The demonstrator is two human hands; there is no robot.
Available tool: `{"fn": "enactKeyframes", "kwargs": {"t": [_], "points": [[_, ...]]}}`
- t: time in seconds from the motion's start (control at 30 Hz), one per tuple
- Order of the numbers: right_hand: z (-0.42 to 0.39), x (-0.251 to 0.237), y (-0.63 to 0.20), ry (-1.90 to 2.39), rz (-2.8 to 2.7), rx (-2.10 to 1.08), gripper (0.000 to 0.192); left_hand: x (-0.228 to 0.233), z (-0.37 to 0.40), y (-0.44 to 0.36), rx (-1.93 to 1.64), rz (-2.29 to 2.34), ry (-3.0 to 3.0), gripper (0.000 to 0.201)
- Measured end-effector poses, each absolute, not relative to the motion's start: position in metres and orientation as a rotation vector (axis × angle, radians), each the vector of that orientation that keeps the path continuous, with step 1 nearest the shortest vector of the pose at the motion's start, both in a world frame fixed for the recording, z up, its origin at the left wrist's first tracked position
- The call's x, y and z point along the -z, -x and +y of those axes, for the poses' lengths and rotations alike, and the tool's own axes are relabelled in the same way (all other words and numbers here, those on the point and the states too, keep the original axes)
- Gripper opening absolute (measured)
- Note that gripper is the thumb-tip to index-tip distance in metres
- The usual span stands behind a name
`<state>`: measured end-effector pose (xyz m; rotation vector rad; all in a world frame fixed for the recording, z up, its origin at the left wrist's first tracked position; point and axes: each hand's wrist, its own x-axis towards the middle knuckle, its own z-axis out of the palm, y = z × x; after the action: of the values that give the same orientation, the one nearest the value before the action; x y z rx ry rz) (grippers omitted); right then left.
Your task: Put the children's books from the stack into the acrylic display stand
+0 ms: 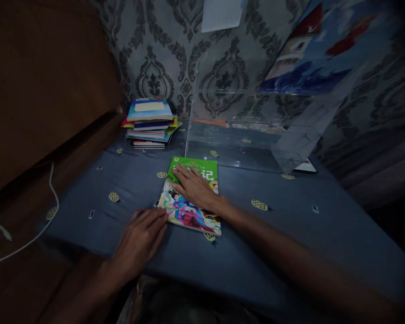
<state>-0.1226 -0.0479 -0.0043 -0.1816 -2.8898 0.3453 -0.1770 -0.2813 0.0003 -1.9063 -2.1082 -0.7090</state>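
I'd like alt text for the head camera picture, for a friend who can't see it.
A person's right hand lies flat on a colourful book on a blue-grey tablecloth, with the left hand at the book's near left corner. Behind are a stack of books and a clear plastic stand, before patterned wallpaper.

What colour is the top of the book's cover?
The cover's top is green with white lettering, as the head view shows.

Right hand (195, 188) flat, palm down, thumb out to the side, farther forward than the left hand (143, 233)
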Motion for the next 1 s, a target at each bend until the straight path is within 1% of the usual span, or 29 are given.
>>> {"fn": "enactKeyframes", "kwargs": {"t": [0.13, 0.23, 0.33, 0.4, 0.43, 0.47, 0.57, 0.6, 0.63, 0.67, 0.73, 0.83, 0.9, 1.0], "points": [[-0.064, 0.012, 0.073, 0.268, -2.853, -0.318, 0.055, -0.003, -0.265, 0.196, 0.632, -2.233, 1.847, 0.025], [-0.072, 0.020, 0.039, 0.364, -2.789, -0.337, 0.055, 0.001, -0.244, 0.213, 0.589, -2.329, 1.815, 0.033], [-0.075, 0.029, 0.022, 0.540, -2.702, -0.360, 0.059, 0.005, -0.219, 0.224, 0.715, -2.391, 1.836, 0.039], [-0.075, 0.034, 0.018, 0.614, -2.653, -0.384, 0.061, 0.006, -0.205, 0.228, 0.945, -2.433, 1.781, 0.040], [-0.075, 0.037, 0.018, 0.626, -2.633, -0.399, 0.062, 0.006, -0.200, 0.230, 1.125, -2.468, 1.718, 0.040], [-0.075, 0.039, 0.018, 0.629, -2.616, -0.416, 0.061, 0.006, -0.195, 0.232, 1.363, -2.514, 1.614, 0.040], [-0.074, 0.042, 0.018, 0.601, -2.595, -0.463, 0.061, 0.004, -0.185, 0.235, 2.295, -2.638, 1.037, 0.043], [-0.073, 0.042, 0.018, 0.585, -2.594, -0.476, 0.062, 0.003, -0.182, 0.235, 2.534, -2.645, 0.832, 0.041], [-0.073, 0.043, 0.016, 0.569, -2.593, -0.488, 0.062, 0.003, -0.180, 0.234, 2.696, -2.646, 0.678, 0.037], [-0.074, 0.042, 0.014, 0.554, -2.595, -0.500, 0.063, 0.002, -0.178, 0.232, 2.786, -2.650, 0.593, 0.032], [-0.073, 0.042, 0.010, 0.545, -2.602, -0.522, 0.064, 0.000, -0.174, 0.227, 2.849, -2.646, 0.560, 0.023], [-0.071, 0.043, 0.006, 0.535, -2.600, -0.559, 0.066, -0.001, -0.172, 0.218, 2.970, -2.585, 0.503, 0.016], [-0.068, 0.045, 0.005, 0.510, -2.556, -0.606, 0.066, -0.002, -0.173, 0.213, 3.052, -2.540, 0.495, 0.012], [-0.061, 0.052, 0.009, 0.496, -2.449, -0.744, 0.069, -0.004, -0.180, 0.206, 3.173, -2.420, 0.526, 0.012]]}}
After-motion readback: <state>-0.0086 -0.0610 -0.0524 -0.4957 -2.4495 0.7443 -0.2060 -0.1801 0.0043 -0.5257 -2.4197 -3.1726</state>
